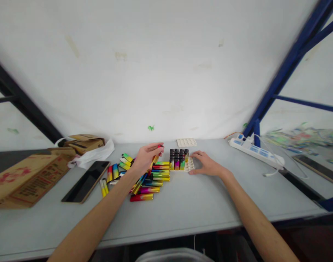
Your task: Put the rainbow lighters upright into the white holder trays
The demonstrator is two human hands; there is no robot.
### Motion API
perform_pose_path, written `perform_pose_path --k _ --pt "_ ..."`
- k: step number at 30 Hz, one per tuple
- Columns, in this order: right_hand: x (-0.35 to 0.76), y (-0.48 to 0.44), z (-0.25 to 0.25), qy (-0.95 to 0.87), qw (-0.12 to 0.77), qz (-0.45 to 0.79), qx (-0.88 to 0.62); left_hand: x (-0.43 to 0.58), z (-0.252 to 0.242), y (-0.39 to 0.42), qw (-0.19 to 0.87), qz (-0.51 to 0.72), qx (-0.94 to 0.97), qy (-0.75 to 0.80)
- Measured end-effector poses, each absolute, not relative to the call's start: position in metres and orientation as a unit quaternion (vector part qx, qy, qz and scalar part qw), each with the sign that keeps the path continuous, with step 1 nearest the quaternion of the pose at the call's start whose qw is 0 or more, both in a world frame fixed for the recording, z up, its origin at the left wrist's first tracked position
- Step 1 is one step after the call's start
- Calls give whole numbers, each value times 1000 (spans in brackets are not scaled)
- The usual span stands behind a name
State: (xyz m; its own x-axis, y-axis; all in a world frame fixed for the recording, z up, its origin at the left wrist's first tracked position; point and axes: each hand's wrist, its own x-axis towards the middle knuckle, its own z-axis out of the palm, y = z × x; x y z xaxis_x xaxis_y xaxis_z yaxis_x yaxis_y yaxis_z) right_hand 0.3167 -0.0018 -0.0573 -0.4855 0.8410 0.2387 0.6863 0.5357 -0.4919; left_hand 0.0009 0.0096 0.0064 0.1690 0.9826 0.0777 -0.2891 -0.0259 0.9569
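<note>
My left hand [147, 156] is closed in a pinch on a red-and-yellow lighter [156, 158], held tilted above the pile. Beneath it lie many loose colourful lighters [146, 190] in metallic red, yellow, green, blue and purple. Just right of the pile, a white tray [188, 165] with rows of holes has several lighters [176, 160] standing upright in its left part, black tops up. My right hand [206, 164] grips the tray's right side, thumb at the near corner and fingers at the far one.
Behind, by the wall, lies another white holed tray [186, 142]. A dark phone-like slab [86, 182], a cardboard box [27, 178] and a white plastic bag [97, 154] are on the left. A white power strip [255, 151] with cables lies right, near a blue frame post [281, 83].
</note>
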Motion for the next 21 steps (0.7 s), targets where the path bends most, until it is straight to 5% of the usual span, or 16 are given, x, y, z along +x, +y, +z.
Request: perform_pose_path --k 13,21 --pt "317 -2 -57 -848 236 162 -446 10 8 -8 608 449 551 354" --pt "318 -2 -57 -846 231 166 -451 10 -3 -3 462 466 601 456"
